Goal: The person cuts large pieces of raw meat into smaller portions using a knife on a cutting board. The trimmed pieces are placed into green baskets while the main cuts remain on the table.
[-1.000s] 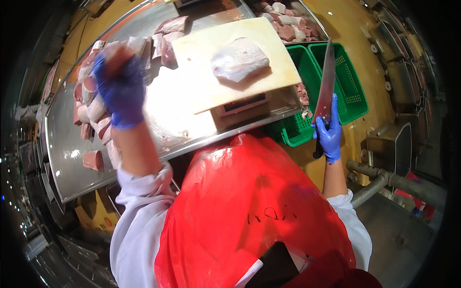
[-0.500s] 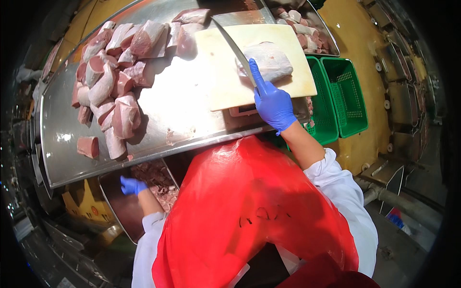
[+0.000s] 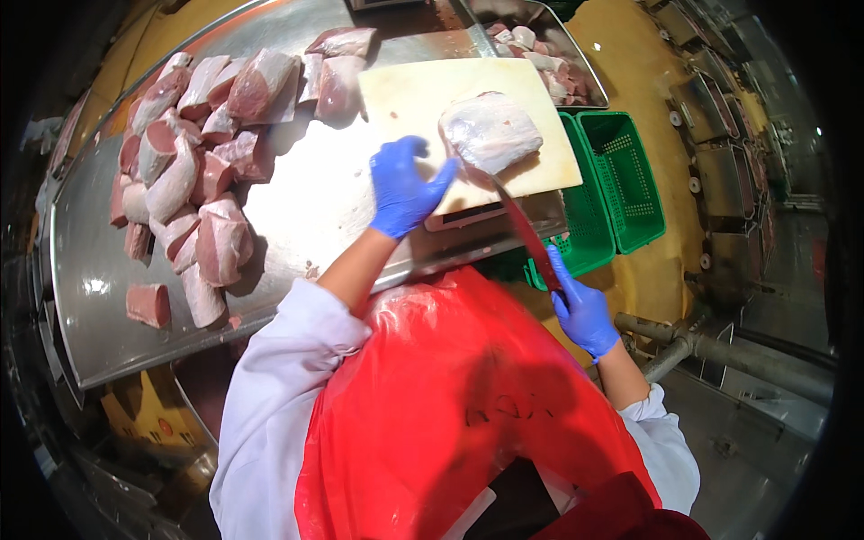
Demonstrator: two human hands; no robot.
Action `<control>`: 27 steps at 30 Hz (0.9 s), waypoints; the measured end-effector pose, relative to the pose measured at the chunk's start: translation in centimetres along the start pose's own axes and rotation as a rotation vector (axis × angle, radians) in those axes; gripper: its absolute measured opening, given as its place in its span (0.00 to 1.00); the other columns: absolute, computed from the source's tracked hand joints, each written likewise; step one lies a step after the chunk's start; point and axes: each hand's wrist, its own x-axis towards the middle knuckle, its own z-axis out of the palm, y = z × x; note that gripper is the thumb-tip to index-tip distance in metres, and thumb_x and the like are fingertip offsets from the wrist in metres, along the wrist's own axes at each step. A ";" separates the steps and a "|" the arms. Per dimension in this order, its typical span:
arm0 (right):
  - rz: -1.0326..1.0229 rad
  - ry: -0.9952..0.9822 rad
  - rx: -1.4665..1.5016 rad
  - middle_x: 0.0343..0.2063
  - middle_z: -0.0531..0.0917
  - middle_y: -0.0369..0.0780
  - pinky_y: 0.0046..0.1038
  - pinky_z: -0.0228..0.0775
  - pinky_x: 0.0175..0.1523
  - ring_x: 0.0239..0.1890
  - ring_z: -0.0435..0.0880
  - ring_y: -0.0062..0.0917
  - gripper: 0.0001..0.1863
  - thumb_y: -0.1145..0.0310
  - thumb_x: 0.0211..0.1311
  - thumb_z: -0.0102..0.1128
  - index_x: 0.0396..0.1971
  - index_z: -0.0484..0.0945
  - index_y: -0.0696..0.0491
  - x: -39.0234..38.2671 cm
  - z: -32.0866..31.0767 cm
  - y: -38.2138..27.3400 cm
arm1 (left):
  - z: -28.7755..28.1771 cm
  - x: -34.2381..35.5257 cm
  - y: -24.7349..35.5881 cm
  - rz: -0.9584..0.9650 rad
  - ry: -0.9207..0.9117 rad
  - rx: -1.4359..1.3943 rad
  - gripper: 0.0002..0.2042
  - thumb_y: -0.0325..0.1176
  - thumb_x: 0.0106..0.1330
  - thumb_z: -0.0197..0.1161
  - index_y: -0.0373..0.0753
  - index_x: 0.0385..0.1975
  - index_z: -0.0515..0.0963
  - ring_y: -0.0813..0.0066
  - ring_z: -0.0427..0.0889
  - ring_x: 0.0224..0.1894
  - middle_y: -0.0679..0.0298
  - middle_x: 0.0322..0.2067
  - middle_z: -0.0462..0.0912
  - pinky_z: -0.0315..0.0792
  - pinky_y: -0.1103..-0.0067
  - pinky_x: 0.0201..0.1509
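Note:
A pale, fat-covered piece of meat (image 3: 490, 133) lies on the cream cutting board (image 3: 396, 97). My right hand (image 3: 585, 319), in a blue glove, is closed on the handle of a long knife (image 3: 529, 236), its index finger stretched along the blade's back. The blade slants up and left, its tip at the lower edge of the meat. Gloved in blue too, my left hand (image 3: 402, 191) hovers at the board's left edge with fingers apart and nothing in them. Its thumb points toward the meat, close to its lower left side.
Many meat pieces (image 3: 198, 180) are heaped on the left of the steel table (image 3: 99, 315). Right of the board stand green baskets (image 3: 621, 180). A metal tray (image 3: 589, 72) of meat chunks sits behind them. Below the board is a scale-like device (image 3: 463, 216).
My left hand has risen from the bin below the table to beside the board. My right hand has drawn the knife down and right, off the meat's left side. The view has shifted slightly.

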 end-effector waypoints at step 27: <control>-0.028 -0.182 -0.298 0.28 0.85 0.52 0.47 0.79 0.33 0.28 0.87 0.46 0.47 0.77 0.59 0.51 0.79 0.43 0.50 13.2 0.4 -8.3 | 4.0 0.4 -2.1 -0.086 -0.012 0.156 0.08 0.38 0.56 0.68 0.41 0.29 0.80 0.58 0.82 0.31 0.61 0.23 0.82 0.69 0.62 0.43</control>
